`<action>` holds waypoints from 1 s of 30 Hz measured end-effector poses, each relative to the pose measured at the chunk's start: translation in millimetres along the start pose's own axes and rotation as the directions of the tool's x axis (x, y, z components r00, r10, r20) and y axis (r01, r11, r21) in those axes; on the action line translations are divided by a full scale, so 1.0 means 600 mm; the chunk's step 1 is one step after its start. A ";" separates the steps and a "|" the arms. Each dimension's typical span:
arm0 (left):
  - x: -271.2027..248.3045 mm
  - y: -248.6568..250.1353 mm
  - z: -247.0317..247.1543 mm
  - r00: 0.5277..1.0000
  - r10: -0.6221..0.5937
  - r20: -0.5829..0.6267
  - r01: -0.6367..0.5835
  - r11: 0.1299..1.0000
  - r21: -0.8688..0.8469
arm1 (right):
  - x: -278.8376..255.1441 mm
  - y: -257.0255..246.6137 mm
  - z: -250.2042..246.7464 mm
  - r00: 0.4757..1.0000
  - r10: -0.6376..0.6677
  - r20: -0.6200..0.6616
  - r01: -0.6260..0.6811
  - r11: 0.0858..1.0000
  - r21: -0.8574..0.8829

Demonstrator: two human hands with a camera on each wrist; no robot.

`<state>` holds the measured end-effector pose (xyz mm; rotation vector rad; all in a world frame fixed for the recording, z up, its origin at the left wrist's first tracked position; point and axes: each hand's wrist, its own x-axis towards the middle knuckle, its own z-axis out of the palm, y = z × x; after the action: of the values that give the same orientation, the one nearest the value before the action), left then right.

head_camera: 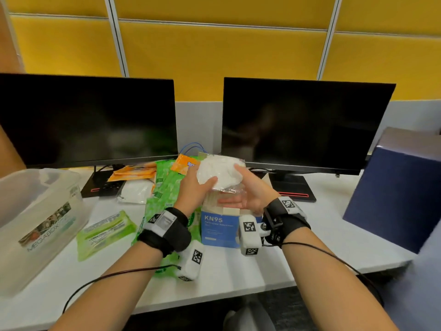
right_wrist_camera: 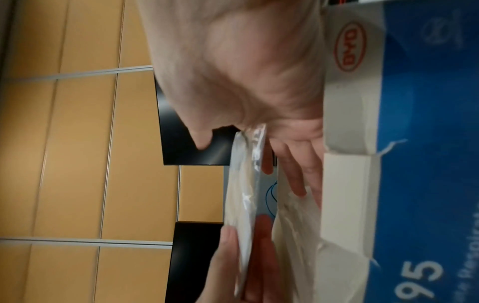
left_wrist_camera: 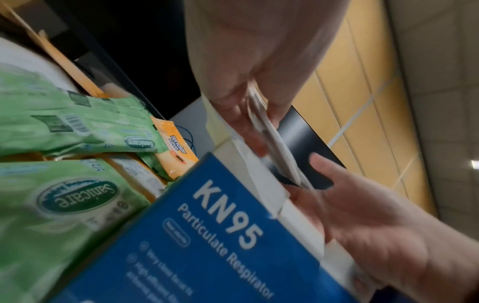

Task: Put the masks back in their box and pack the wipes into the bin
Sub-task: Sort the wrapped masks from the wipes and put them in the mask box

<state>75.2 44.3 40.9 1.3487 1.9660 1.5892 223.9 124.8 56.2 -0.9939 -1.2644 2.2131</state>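
A white mask in a clear wrapper (head_camera: 220, 170) is held between both hands just above the open top of the blue KN95 box (head_camera: 217, 228). My left hand (head_camera: 198, 182) grips its left edge, thumb on the front. My right hand (head_camera: 248, 189) holds the right side, thumb on top and fingers stretched beneath. The left wrist view shows the mask edge (left_wrist_camera: 269, 133) above the box (left_wrist_camera: 207, 235). In the right wrist view the mask (right_wrist_camera: 243, 184) hangs beside the box flaps (right_wrist_camera: 344, 194). The clear bin (head_camera: 35, 211) stands at the left.
Green wipe packs (head_camera: 107, 230) lie between bin and box, with more (head_camera: 167, 187) behind my left wrist. Orange wipe packs (head_camera: 133, 173) and another wrapped mask (head_camera: 136, 191) lie near the left monitor's base. Two dark monitors stand behind. A dark blue box (head_camera: 393, 187) is at the right.
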 end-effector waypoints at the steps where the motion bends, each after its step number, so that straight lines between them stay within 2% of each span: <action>1: -0.003 0.001 0.004 1.000 0.012 0.023 -0.014 0.998 0.068 | 0.002 0.003 -0.001 0.999 -0.003 -0.047 0.003 1.000 0.014; 4: -0.004 -0.013 0.015 0.989 -0.044 0.141 0.011 0.974 0.228 | 0.007 0.006 -0.004 0.992 -0.019 -0.127 0.024 0.999 0.039; 6: -0.001 -0.026 0.017 0.977 -0.098 0.192 0.046 0.965 0.260 | 0.006 0.006 -0.003 0.990 -0.005 -0.138 0.014 0.998 0.063; 8: -0.001 -0.027 0.018 0.974 -0.115 0.194 0.062 0.963 0.262 | -0.001 0.002 0.002 0.989 -0.012 -0.146 0.023 0.997 0.077; 11: -0.003 -0.021 0.019 0.974 -0.123 0.188 0.065 0.955 0.290 | -0.014 -0.012 0.002 0.966 -0.152 -0.210 0.176 0.979 0.101; 12: -0.002 -0.024 0.019 0.972 -0.140 0.190 0.083 0.956 0.283 | -0.021 -0.020 0.001 0.940 -0.226 -0.255 0.244 0.969 0.041; 14: -0.001 -0.030 0.016 0.963 -0.181 0.201 0.129 0.960 0.247 | -0.035 -0.040 -0.004 0.850 -0.405 -0.336 0.317 0.904 -0.285; 15: -0.001 -0.033 0.014 0.957 -0.200 0.209 0.154 0.963 0.220 | -0.045 -0.049 -0.005 0.809 -0.485 -0.333 0.299 0.826 -0.477; 16: 0.000 -0.036 0.013 0.949 -0.225 0.223 0.186 0.965 0.184 | -0.054 -0.057 -0.007 0.789 -0.531 -0.307 0.250 0.735 -0.630; 17: -0.001 -0.037 0.012 0.934 -0.263 0.243 0.235 0.962 0.138 | -0.066 -0.063 -0.006 0.795 -0.543 -0.269 0.178 0.634 -0.753; 20: -0.006 -0.035 0.014 0.873 -0.385 0.300 0.400 0.917 0.015 | -0.083 -0.064 0.002 0.882 -0.429 -0.194 -0.087 0.256 -0.963; 21: -0.007 -0.034 0.015 0.861 -0.404 0.311 0.422 0.906 0.008 | -0.081 -0.058 0.006 0.901 -0.386 -0.196 -0.140 0.169 -0.976; 23: -0.010 -0.031 0.016 0.848 -0.418 0.324 0.443 0.896 -0.004 | -0.065 -0.040 0.014 0.915 -0.342 -0.212 -0.207 0.050 -0.977; 26: -0.020 -0.021 0.015 0.811 -0.449 0.376 0.502 0.863 -0.052 | -0.032 -0.022 0.024 0.919 -0.259 -0.297 -0.310 -0.010 -0.951; 28: -0.026 -0.016 0.013 0.783 -0.472 0.405 0.540 0.839 -0.068 | -0.024 -0.017 0.032 0.926 -0.161 -0.341 -0.341 0.023 -0.940; 30: -0.030 -0.016 0.014 0.772 -0.482 0.414 0.554 0.830 -0.065 | -0.018 -0.012 0.041 0.943 -0.108 -0.316 -0.304 0.113 -0.946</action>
<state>85.6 35.9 23.6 0.8450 1.6976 1.1071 212.8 107.7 74.7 -1.8007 -2.6349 0.7789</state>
